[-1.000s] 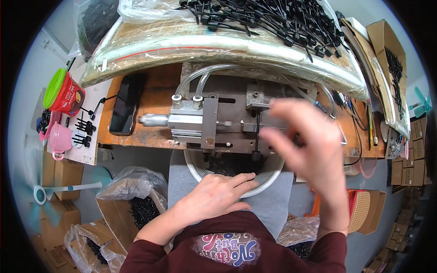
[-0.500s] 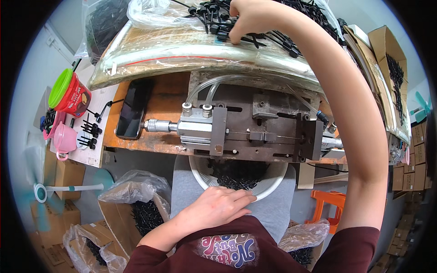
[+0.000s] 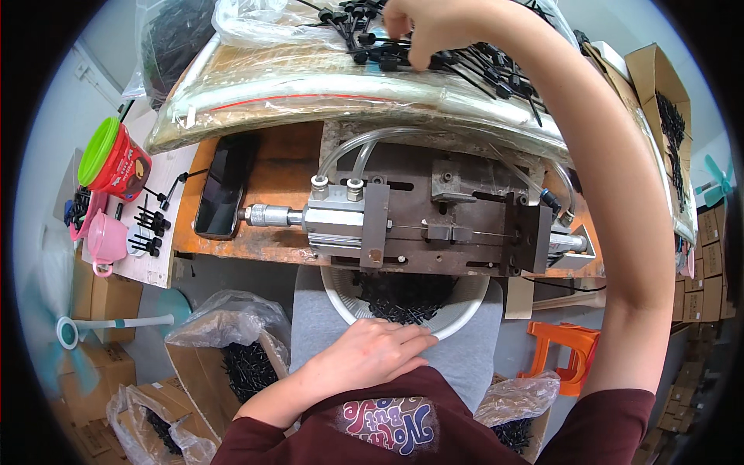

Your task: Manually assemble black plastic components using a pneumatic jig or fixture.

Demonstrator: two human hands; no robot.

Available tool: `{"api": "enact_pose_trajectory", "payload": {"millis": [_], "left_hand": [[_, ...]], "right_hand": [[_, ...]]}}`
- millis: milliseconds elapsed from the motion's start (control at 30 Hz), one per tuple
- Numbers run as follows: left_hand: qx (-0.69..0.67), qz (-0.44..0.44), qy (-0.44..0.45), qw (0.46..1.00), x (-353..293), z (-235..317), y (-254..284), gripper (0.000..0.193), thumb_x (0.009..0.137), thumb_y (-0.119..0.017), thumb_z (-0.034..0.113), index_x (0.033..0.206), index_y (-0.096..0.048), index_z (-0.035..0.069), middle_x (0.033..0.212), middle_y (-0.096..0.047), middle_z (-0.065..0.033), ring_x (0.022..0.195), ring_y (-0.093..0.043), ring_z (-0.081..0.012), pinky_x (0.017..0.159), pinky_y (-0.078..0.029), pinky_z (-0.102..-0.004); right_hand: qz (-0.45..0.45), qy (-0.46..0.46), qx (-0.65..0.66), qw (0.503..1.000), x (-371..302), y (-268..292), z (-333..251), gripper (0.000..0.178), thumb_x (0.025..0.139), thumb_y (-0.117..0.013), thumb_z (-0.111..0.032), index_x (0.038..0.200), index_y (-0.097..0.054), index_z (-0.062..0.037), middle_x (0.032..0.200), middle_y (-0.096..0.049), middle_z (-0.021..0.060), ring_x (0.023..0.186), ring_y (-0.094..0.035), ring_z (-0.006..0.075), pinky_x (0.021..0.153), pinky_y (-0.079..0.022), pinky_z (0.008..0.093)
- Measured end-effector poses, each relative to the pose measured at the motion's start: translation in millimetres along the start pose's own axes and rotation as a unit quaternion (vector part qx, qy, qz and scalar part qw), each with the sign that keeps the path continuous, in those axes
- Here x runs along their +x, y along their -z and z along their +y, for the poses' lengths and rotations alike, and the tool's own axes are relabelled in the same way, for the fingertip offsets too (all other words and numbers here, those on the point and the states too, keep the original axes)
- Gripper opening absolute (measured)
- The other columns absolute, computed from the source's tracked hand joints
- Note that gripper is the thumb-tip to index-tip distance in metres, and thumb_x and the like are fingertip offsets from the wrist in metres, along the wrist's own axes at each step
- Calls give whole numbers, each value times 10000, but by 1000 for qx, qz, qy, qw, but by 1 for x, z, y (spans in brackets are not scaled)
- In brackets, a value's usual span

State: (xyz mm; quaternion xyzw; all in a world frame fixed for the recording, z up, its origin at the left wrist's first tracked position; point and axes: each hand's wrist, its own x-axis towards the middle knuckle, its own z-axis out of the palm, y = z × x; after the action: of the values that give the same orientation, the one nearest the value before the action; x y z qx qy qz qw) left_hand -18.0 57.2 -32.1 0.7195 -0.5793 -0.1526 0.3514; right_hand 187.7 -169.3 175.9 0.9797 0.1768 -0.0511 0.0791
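Observation:
My right hand (image 3: 446, 31) reaches across to the far side, over a loose pile of black plastic parts with thin stems (image 3: 484, 66). Its thumb and forefinger are apart among the parts, and nothing shows gripped between them. My left hand (image 3: 380, 349) lies flat at the near rim of a white basket (image 3: 339, 298) on my lap, fingers stretched to the right. Small black pieces (image 3: 407, 294) fill the basket's bottom. Between my hands stands a metal press fixture (image 3: 446, 232) with a silver cylinder (image 3: 333, 225) and clear air hoses (image 3: 360, 155); neither hand touches it.
A phone (image 3: 225, 190) lies left of the fixture. Further left are a red bucket with a green rim (image 3: 116, 163) and a pink cup (image 3: 108, 240). Cartons of black pieces (image 3: 248, 364) stand below left; an orange stool (image 3: 558, 353) is at lower right. A fan (image 3: 68, 332) blurs at left.
My right hand has lifted and shifted slightly, its thumb drawing back to the right from the near parts. Some black parts lie differently, with stems spilling nearer the edge. My left hand stays put.

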Motion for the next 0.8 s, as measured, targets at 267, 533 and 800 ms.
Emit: {"api": "enact_pose_trajectory", "payload": {"millis": [267, 533, 800], "left_hand": [[-5, 13, -27, 1000, 7, 7, 0, 316, 871, -698, 265, 1121, -682, 73, 1095, -708, -100, 872, -715, -248, 726, -581, -347], [5, 8, -10, 1000, -4, 4, 2, 320, 872, -697, 280, 1118, -679, 76, 1085, -707, -89, 848, -714, -245, 713, -579, -350], [32, 58, -50, 997, 10, 10, 14, 373, 846, -726, 322, 1128, -679, 84, 1077, -708, -61, 798, -706, -206, 666, -564, -309]], "right_hand": [[33, -50, -59, 996, 16, -25, -4, 346, 637, -741, -161, 931, -722, 22, 928, -701, 239, 945, -679, 356, 814, -553, 410], [163, -105, 160, 968, -35, -5, 24, 553, 694, -821, -385, 913, -692, 106, 802, -688, 219, 776, -658, 298, 718, -504, 391], [278, -182, 531, 780, -76, -10, 51, 223, 786, -818, -116, 915, -666, -18, 753, -658, 49, 645, -590, 90, 544, -446, 237]]}}
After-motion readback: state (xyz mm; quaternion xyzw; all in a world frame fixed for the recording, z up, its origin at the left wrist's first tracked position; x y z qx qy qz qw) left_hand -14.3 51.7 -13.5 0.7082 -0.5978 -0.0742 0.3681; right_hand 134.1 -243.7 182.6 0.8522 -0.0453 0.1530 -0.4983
